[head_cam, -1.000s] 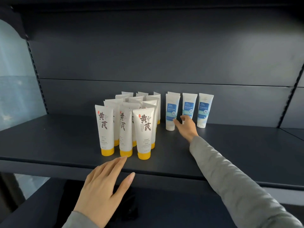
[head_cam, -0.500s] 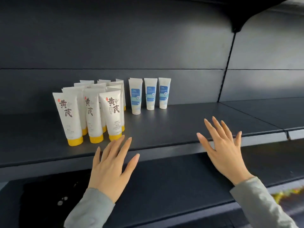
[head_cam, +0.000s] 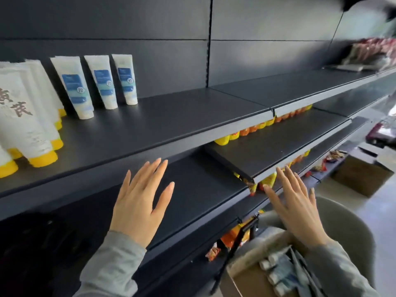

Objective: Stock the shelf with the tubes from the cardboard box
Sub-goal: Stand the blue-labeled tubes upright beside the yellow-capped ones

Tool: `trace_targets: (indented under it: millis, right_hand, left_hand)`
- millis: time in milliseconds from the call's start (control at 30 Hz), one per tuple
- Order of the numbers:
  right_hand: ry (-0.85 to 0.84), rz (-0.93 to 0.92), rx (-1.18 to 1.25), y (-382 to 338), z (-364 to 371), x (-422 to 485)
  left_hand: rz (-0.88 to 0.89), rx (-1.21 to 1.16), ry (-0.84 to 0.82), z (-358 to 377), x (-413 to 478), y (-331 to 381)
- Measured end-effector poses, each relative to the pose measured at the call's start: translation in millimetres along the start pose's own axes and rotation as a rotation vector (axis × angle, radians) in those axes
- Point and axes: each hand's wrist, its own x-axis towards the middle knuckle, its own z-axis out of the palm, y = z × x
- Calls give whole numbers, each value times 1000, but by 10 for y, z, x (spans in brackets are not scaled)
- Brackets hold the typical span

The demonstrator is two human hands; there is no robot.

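Note:
Three white tubes with blue labels (head_cam: 102,82) stand cap-down in a row at the back of the dark shelf (head_cam: 171,123). To their left stand several white tubes with yellow caps (head_cam: 25,125). At the bottom right a cardboard box (head_cam: 248,279) holds more blue-labelled tubes (head_cam: 278,273) lying down. My left hand (head_cam: 139,202) hovers with fingers spread below the shelf's front edge, holding nothing. With its fingers straight and nothing in it, my right hand (head_cam: 297,209) hangs above the box.
Lower shelves carry orange and yellow packets (head_cam: 257,127). A grey round seat or bin rim (head_cam: 351,228) lies behind the box. Another cardboard box (head_cam: 362,176) sits on the floor at right. Red packages (head_cam: 372,50) lie on the far shelf.
My right hand left the blue-labelled tubes and drew back and down over the box. The view swung right and downward, bringing the box and lower shelves into sight.

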Motion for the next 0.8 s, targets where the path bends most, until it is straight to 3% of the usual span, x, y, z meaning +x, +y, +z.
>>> trace_targets:
  millis: [467, 800]
  right_hand:
    - [-67, 472, 60, 1598, 560, -174]
    - [-113, 694, 114, 2485, 1295, -448]
  left_hand:
    - [15, -67, -445, 1480, 334, 465]
    - [77, -12, -703, 2609, 180, 559]
